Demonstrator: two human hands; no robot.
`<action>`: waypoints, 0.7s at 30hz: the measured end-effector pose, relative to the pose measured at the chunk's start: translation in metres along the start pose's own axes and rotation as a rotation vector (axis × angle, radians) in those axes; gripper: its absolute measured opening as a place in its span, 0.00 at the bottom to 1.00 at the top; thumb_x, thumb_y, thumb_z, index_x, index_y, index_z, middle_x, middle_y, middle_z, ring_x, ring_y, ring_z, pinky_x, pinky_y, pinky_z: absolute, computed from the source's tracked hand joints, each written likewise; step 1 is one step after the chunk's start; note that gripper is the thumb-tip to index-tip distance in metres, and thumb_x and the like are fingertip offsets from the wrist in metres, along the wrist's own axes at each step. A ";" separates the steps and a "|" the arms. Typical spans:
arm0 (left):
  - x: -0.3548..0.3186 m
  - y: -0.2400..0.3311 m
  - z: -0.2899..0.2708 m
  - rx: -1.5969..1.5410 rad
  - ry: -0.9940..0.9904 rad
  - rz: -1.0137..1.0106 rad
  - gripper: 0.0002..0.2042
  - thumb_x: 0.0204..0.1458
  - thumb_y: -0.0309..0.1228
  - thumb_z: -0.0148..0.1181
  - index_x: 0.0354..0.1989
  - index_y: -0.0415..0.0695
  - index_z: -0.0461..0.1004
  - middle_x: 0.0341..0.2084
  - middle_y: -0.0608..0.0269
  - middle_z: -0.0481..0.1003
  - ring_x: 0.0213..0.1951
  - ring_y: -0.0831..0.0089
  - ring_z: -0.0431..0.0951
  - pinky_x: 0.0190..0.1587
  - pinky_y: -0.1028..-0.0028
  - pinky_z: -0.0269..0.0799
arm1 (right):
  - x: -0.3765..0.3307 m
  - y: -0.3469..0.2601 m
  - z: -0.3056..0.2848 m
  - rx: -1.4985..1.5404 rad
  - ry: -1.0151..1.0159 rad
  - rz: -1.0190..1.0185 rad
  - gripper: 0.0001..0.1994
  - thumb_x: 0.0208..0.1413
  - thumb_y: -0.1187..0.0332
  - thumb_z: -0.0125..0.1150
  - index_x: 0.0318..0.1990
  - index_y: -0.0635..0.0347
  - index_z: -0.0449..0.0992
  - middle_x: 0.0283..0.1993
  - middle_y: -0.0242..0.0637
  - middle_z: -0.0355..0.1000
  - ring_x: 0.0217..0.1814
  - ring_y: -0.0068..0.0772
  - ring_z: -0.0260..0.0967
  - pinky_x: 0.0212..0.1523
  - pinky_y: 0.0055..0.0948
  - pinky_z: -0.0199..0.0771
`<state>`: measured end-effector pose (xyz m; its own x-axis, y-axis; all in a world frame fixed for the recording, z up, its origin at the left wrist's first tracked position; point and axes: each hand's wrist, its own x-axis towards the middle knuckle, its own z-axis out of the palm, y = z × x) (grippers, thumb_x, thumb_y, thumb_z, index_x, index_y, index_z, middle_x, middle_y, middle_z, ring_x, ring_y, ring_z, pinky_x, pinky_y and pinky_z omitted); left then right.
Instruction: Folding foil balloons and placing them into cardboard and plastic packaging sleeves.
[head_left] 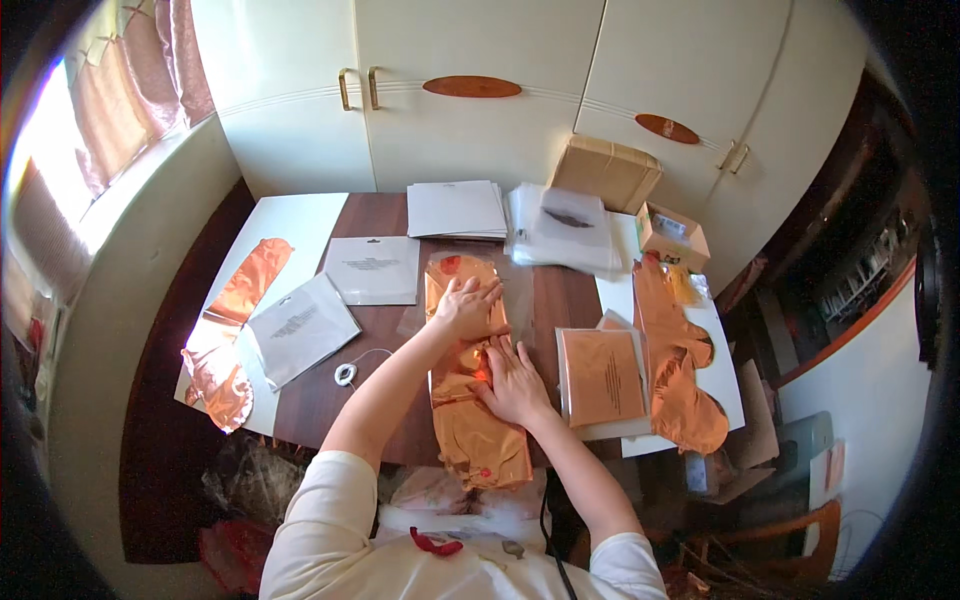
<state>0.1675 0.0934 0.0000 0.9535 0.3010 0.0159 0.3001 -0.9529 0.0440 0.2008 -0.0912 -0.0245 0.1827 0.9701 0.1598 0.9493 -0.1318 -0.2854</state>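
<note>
A folded copper-coloured foil balloon [478, 425] lies lengthwise in front of me, its near end reaching past the table's front edge. My left hand [468, 308] rests flat on its upper half, fingers stretched toward the right. Just below and to the right, my right hand [515, 383] presses flat on the middle of the foil, fingers extended. Neither hand grips anything. Beside my left forearm sits a small white ring of ribbon [345, 374] with a loose strand. A flat packet with a copper-coloured front [603, 375] lies right of my right hand.
More copper foil balloons lie at the left [250, 285] and right [685, 380] table ends. White printed packets [303, 330] lie left, with a white stack [455, 209] and clear plastic sleeves [562, 230] behind. A cardboard box [605, 172] and small open box [672, 236] stand back right.
</note>
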 end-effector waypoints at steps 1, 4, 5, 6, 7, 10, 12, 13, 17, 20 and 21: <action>0.002 0.000 0.001 -0.001 -0.002 0.004 0.44 0.43 0.67 0.46 0.64 0.48 0.54 0.64 0.67 0.54 0.62 0.62 0.56 0.61 0.53 0.48 | -0.002 0.001 0.002 0.000 -0.001 0.004 0.36 0.57 0.48 0.47 0.61 0.69 0.48 0.66 0.56 0.48 0.71 0.50 0.42 0.69 0.46 0.34; 0.002 -0.001 0.002 -0.004 -0.031 -0.009 0.48 0.40 0.69 0.47 0.65 0.48 0.51 0.66 0.65 0.50 0.64 0.60 0.52 0.60 0.52 0.48 | -0.002 0.003 0.001 0.191 0.003 -0.008 0.35 0.59 0.47 0.44 0.63 0.67 0.47 0.66 0.58 0.46 0.70 0.51 0.43 0.69 0.46 0.34; 0.001 -0.005 0.005 -0.005 -0.034 -0.012 0.48 0.40 0.69 0.47 0.65 0.48 0.51 0.66 0.65 0.50 0.64 0.60 0.52 0.60 0.52 0.48 | 0.002 0.002 -0.011 0.379 -0.046 0.029 0.35 0.59 0.47 0.43 0.63 0.66 0.46 0.67 0.59 0.45 0.70 0.51 0.44 0.69 0.46 0.35; 0.000 -0.009 0.009 -0.001 -0.030 -0.010 0.48 0.40 0.69 0.47 0.65 0.47 0.51 0.66 0.65 0.50 0.64 0.60 0.52 0.60 0.51 0.48 | 0.001 0.004 -0.022 0.722 -0.089 0.088 0.31 0.61 0.49 0.40 0.63 0.64 0.47 0.69 0.53 0.43 0.70 0.47 0.44 0.69 0.45 0.36; 0.005 -0.006 0.009 0.003 -0.020 0.013 0.48 0.40 0.69 0.47 0.65 0.47 0.50 0.66 0.65 0.49 0.64 0.60 0.51 0.60 0.51 0.49 | 0.001 0.028 -0.017 0.515 0.019 -0.039 0.26 0.63 0.53 0.39 0.63 0.59 0.51 0.69 0.46 0.44 0.70 0.44 0.46 0.69 0.47 0.38; 0.005 -0.005 0.007 0.004 -0.024 0.015 0.49 0.40 0.69 0.46 0.65 0.46 0.50 0.66 0.65 0.49 0.65 0.59 0.50 0.60 0.51 0.49 | 0.005 0.053 -0.030 0.170 0.056 -0.074 0.15 0.59 0.60 0.48 0.51 0.53 0.72 0.62 0.32 0.62 0.68 0.39 0.50 0.68 0.50 0.41; 0.003 -0.002 0.005 0.002 -0.041 0.007 0.49 0.40 0.70 0.46 0.66 0.46 0.50 0.66 0.65 0.49 0.65 0.59 0.50 0.60 0.51 0.49 | 0.003 0.060 -0.025 0.104 0.047 -0.151 0.13 0.56 0.62 0.53 0.47 0.51 0.76 0.58 0.27 0.67 0.67 0.39 0.53 0.66 0.50 0.46; 0.002 -0.002 0.004 0.003 -0.055 -0.006 0.49 0.40 0.70 0.45 0.66 0.46 0.49 0.66 0.65 0.49 0.65 0.59 0.50 0.59 0.51 0.50 | 0.002 0.062 -0.021 0.066 0.033 -0.180 0.14 0.55 0.62 0.55 0.47 0.51 0.76 0.57 0.27 0.68 0.67 0.39 0.53 0.66 0.50 0.46; 0.001 -0.003 0.009 -0.004 -0.044 -0.004 0.50 0.40 0.71 0.45 0.66 0.46 0.49 0.66 0.65 0.49 0.65 0.59 0.50 0.60 0.51 0.50 | -0.010 0.062 -0.011 0.002 0.075 -0.235 0.15 0.53 0.59 0.57 0.47 0.51 0.76 0.55 0.27 0.70 0.67 0.38 0.54 0.66 0.52 0.46; 0.003 -0.004 0.007 0.020 -0.038 0.005 0.50 0.40 0.72 0.43 0.66 0.46 0.49 0.66 0.66 0.49 0.65 0.59 0.51 0.59 0.51 0.50 | -0.017 0.053 -0.014 -0.047 0.115 -0.235 0.17 0.53 0.57 0.57 0.47 0.52 0.76 0.54 0.27 0.70 0.67 0.40 0.53 0.66 0.52 0.45; 0.002 -0.004 0.006 0.016 -0.042 0.004 0.50 0.40 0.72 0.43 0.66 0.46 0.49 0.66 0.66 0.49 0.65 0.59 0.51 0.59 0.51 0.50 | -0.019 0.049 -0.015 -0.081 0.131 -0.236 0.17 0.53 0.56 0.56 0.47 0.53 0.76 0.54 0.28 0.70 0.67 0.41 0.53 0.66 0.53 0.44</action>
<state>0.1684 0.0980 -0.0059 0.9549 0.2960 -0.0258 0.2966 -0.9546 0.0280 0.2479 -0.1197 -0.0270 -0.0194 0.9419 0.3353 0.9859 0.0738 -0.1501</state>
